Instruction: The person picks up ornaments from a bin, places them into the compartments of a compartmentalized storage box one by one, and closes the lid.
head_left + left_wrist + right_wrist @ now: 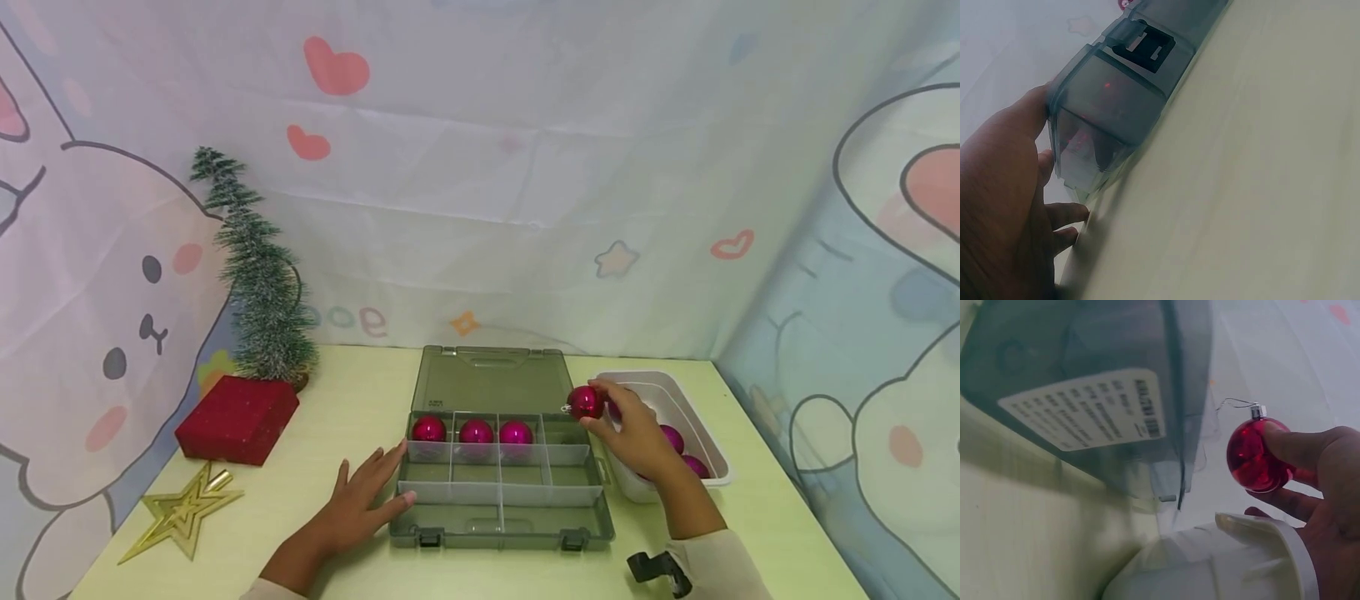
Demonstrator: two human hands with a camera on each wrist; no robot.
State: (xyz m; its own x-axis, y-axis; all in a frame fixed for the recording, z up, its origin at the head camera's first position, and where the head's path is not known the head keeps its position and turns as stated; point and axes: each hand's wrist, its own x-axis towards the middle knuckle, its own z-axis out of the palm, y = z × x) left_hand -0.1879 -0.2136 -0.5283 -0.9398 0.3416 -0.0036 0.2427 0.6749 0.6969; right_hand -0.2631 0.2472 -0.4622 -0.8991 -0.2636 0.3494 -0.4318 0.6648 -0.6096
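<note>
Between my right hand's thumb and fingers is a shiny red Christmas bauble, pinched above the back right corner of the organizer box. Its silver cap and wire loop point left. The box is translucent grey-green and divided, its lid laid back. Three baubles sit in the back row: a red one, another beside it, and a magenta one. My left hand has its fingers spread at the box's left side; the left wrist view shows the thumb against the box wall.
To the right stands a white basket with several magenta baubles, partly hidden by my right forearm. At left are a small frosted Christmas tree, a red block and a gold star topper. A printed cloth hangs behind the table.
</note>
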